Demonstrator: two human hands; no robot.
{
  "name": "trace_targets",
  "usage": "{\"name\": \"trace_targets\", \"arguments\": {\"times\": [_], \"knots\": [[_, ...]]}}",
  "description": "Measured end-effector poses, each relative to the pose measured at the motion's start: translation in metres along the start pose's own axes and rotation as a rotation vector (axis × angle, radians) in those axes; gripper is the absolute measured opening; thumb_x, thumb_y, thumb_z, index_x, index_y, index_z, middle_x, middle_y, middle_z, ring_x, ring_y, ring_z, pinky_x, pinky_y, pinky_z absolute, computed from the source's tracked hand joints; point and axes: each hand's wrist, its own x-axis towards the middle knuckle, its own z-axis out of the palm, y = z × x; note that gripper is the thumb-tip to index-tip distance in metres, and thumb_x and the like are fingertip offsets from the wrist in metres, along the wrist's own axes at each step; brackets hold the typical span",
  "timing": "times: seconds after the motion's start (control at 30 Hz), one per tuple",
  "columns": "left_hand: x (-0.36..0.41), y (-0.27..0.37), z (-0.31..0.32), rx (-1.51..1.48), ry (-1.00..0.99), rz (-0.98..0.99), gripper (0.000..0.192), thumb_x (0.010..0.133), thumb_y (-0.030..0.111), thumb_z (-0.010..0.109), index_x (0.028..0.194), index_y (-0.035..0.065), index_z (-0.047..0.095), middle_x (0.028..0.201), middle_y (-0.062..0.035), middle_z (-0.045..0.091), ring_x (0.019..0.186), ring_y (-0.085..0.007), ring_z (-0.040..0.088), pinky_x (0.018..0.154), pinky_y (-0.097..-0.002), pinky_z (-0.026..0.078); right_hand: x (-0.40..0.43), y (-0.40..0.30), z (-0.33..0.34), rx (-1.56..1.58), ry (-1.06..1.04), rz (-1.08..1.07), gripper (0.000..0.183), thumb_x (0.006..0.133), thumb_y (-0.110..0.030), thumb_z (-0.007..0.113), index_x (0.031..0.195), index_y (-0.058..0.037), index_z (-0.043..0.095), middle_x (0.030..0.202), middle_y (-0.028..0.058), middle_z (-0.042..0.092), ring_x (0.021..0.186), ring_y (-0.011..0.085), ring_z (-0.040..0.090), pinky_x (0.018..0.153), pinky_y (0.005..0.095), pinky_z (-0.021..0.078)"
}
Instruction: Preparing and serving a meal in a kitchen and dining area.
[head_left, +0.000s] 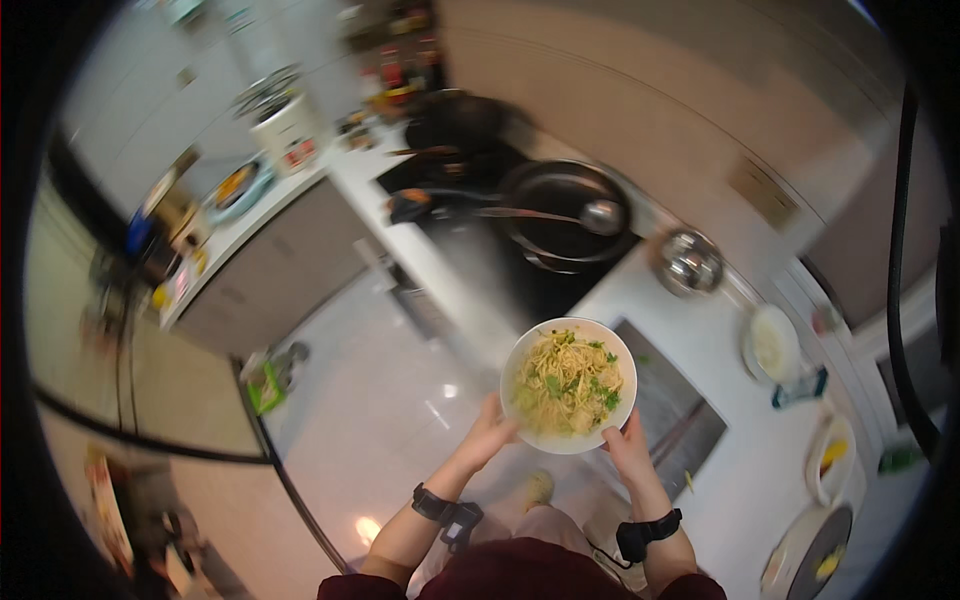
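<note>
A white bowl (507, 375) full of noodles (571, 375) with green leaves is held level between both of my hands. My left hand (491, 431) grips its lower left rim, the fingers partly hidden beneath. On the lower right side, my right hand (627, 448) has its thumb at the rim and its fingers under the bowl. Beyond the bowl, a black frying pan (562, 187) sits on the black cooktop (525, 289) with a metal ladle (600, 217) lying in it.
Right of the cooktop are a shiny metal bowl (688, 262), a white bowl (772, 345) and a grey cutting board (694, 412) with a knife. A blue-rimmed plate (238, 191) stands on the left counter. A green item (264, 390) rests on the floor.
</note>
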Motion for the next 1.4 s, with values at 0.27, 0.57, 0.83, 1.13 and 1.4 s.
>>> {"name": "trace_targets", "arguments": {"times": [0.27, 0.57, 0.83, 1.13, 1.4], "knots": [[-0.208, -0.044, -0.228, -0.263, 0.554, 0.188, 0.057, 0.077, 0.01, 0.049, 0.127, 0.0013, 0.023, 0.121, -0.014, 0.04, 0.104, -0.0239, 0.051, 0.08, -0.0361, 0.05, -0.049, 0.047, 0.28, -0.299, -0.675, -0.016, 0.051, 0.078, -0.001, 0.046, 0.126, -0.0006, 0.03, 0.109, 0.0114, 0.051, 0.089, 0.0168, 0.056, 0.069, 0.0281, 0.0502], [-0.465, -0.113, -0.409, -0.546, 1.166, 0.228, 0.055, 0.076, 0.009, 0.048, 0.125, -0.0008, 0.024, 0.118, -0.0164, 0.044, 0.101, -0.0248, 0.054, 0.078, -0.0355, 0.051, -0.221, 0.122, 0.609, -0.554, -1.318, 0.252, 0.047, 0.08, -0.005, 0.046, 0.125, -0.0012, 0.031, 0.114, 0.0136, 0.051, 0.095, 0.0225, 0.059, 0.074, 0.0346, 0.0535], [-0.61, -0.172, -0.541, -0.841, 1.586, 0.335, 0.053, 0.076, 0.009, 0.047, 0.123, -0.0037, 0.027, 0.118, -0.0179, 0.044, 0.098, -0.0246, 0.056, 0.078, -0.0351, 0.052, -0.368, 0.224, 0.843, -0.819, -1.733, 0.341, 0.049, 0.08, -0.009, 0.045, 0.126, -0.0007, 0.033, 0.117, 0.0125, 0.05, 0.097, 0.0224, 0.058, 0.078, 0.0353, 0.0517], [-0.755, -0.215, -0.723, -0.981, 1.868, 0.445, 0.049, 0.079, 0.009, 0.047, 0.122, -0.004, 0.028, 0.115, -0.0179, 0.044, 0.098, -0.0249, 0.055, 0.078, -0.0352, 0.054, -0.528, 0.332, 1.09, -0.83, -2.078, 0.318, 0.044, 0.083, -0.007, 0.044, 0.125, 0.0018, 0.033, 0.115, 0.0153, 0.051, 0.098, 0.0224, 0.057, 0.076, 0.0329, 0.0527], [-0.903, -0.256, -0.894, -0.956, 1.994, 0.441, 0.043, 0.081, 0.012, 0.046, 0.118, -0.0041, 0.031, 0.108, -0.0152, 0.048, 0.085, -0.0203, 0.059, 0.072, -0.0333, 0.055, -0.68, 0.411, 1.276, -0.858, -2.208, 0.434, 0.045, 0.083, -0.006, 0.038, 0.127, -0.002, 0.031, 0.117, 0.0138, 0.051, 0.099, 0.0227, 0.058, 0.076, 0.0357, 0.0533]]}}
